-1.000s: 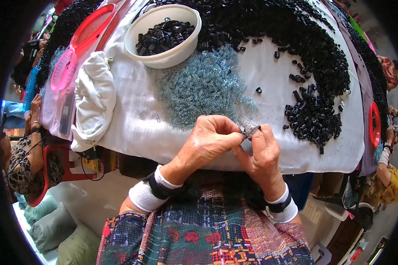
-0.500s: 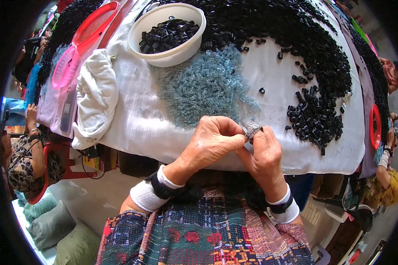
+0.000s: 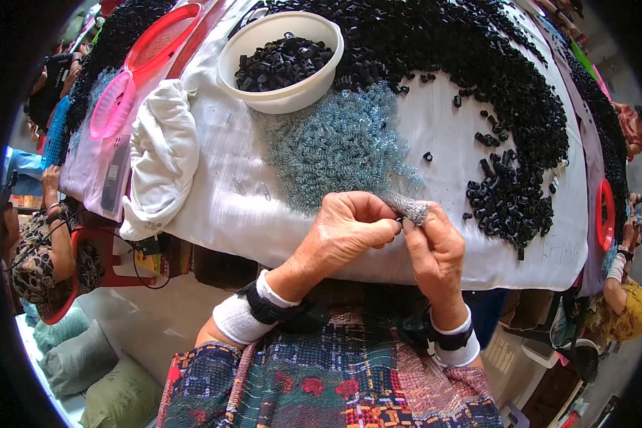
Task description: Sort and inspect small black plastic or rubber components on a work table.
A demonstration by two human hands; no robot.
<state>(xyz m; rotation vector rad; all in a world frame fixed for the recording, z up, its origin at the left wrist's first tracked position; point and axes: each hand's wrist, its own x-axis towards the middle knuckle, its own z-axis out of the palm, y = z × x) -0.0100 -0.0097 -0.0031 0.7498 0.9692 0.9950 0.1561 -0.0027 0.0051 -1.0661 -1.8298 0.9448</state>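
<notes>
My left hand (image 3: 349, 227) and my right hand (image 3: 436, 251) meet over the near part of the white-covered table, fingers pinched together. Between the fingertips is a small black plastic part (image 3: 400, 222), mostly hidden; whether a spring is with it I cannot tell. A grey knitted tube (image 3: 406, 207) spans the gap between the hands and looks like a cover on a finger; which finger is unclear. Just beyond the hands lies a heap of small clear bluish coil springs (image 3: 335, 146). To the right is a small pile of black plastic parts (image 3: 510, 200).
A white bowl (image 3: 323, 91) of black parts stands beyond the springs. More black parts (image 3: 449, 43) cover the far side. A bunched white cloth (image 3: 165, 153), a pink basket (image 3: 112, 107) and a red one (image 3: 144, 64) lie left. Other people work at both sides.
My right hand has shifted slightly right and turned, showing more of the grey knitted tube. My left hand stays close to the same place. The view has moved a little.
</notes>
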